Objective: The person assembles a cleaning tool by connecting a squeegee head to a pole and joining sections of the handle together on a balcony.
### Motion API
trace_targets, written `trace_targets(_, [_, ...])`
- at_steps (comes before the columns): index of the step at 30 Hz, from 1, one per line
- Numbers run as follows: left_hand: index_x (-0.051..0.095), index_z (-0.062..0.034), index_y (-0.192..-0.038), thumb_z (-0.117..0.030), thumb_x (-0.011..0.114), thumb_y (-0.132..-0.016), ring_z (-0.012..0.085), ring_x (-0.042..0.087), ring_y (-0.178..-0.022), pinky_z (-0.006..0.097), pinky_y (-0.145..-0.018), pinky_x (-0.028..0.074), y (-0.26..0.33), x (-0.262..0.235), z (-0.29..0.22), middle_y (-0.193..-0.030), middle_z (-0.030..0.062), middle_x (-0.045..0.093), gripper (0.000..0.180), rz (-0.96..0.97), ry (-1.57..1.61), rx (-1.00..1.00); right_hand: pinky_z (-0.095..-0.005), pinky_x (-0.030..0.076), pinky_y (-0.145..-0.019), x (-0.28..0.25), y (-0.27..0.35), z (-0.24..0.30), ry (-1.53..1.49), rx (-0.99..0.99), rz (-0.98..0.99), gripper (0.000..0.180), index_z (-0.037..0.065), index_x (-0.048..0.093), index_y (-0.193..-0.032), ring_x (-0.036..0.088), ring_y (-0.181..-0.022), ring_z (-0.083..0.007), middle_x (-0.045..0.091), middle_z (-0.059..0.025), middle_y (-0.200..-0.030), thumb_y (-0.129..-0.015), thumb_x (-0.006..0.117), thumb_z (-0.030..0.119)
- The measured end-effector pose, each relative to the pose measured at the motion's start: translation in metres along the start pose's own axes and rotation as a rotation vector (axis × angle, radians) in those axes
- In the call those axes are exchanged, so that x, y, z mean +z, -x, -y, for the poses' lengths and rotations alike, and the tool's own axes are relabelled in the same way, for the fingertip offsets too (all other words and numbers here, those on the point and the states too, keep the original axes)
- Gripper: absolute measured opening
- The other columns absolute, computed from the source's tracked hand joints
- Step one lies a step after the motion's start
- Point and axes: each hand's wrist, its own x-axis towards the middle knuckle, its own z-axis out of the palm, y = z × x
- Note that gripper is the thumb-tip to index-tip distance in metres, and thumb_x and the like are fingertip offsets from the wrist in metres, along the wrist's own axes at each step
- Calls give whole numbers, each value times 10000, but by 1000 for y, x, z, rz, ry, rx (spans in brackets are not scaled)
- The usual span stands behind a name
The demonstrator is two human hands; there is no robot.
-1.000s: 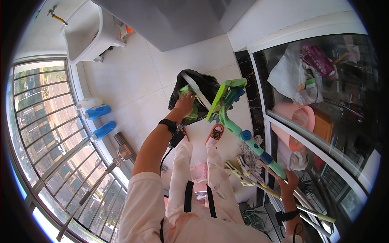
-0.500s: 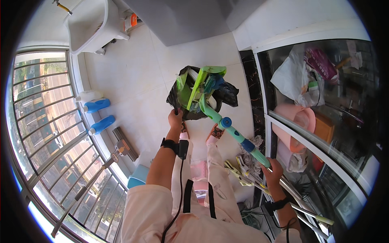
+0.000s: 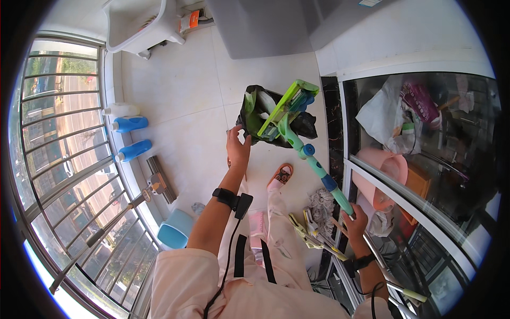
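While the mop is held out over the bag, the items stand as follows.

Mop [image 3: 303, 146]: green flat-head mop with a teal and blue handle; the head is raised and tilted, sitting just over the mouth of the black bag; the handle slants down toward the person's right.
Black bag [image 3: 308, 125]: dark plastic bag standing on the pale tiled floor [image 3: 180, 106], mouth open, green and white scraps showing inside; it is beside the dark threshold strip of the glass door.
Right hand [image 3: 355, 223]: fingers wrapped tight around the lower end of the mop handle, a dark band on the wrist.
Left hand [image 3: 237, 149]: raised at the bag's near rim, fingers curled; it touches or nearly touches the edge, and whether it grips the plastic cannot be told. A black watch sits on this wrist.
Foot [image 3: 280, 175]: 1 foot in an orange sandal on the tiles, just below the bag.
Mop bundle [image 3: 319, 207]: a grey string mop head and pale green tool parts lying on the floor near the right hand.
Bottles [image 3: 130, 138]: 2 blue bottles and 1 white bottle lying in a row by the window grille [image 3: 64, 159].
Blue dustpan [image 3: 172, 231]: on the floor by the grille, left of the person's leg.
Glass door [image 3: 425, 159]: to the right; behind it a white bag, a pink basin and other stored goods.
White plastic stool [image 3: 141, 24]: at the far end of the floor.
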Motion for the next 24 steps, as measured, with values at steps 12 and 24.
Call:
trace_targets(12, [546, -64, -807, -78, 710, -651, 309, 535, -934, 374, -780, 444, 11, 13, -56, -985, 87, 558, 227, 196, 32, 310, -257, 401, -509, -30, 29, -13, -93, 78, 14, 255, 27, 615, -892, 518, -562, -129, 579, -51, -690, -684, 733, 117])
trace_targets(24, [530, -70, -1096, -151, 676, -728, 315, 576, -894, 377, -758, 461, -28, 13, -130, -989, 128, 604, 404, 428, 203, 401, -238, 381, -503, -58, 35, -16, -88, 22, 45, 244, -1, 601, -905, 459, -558, -87, 550, -45, -675, -701, 709, 79])
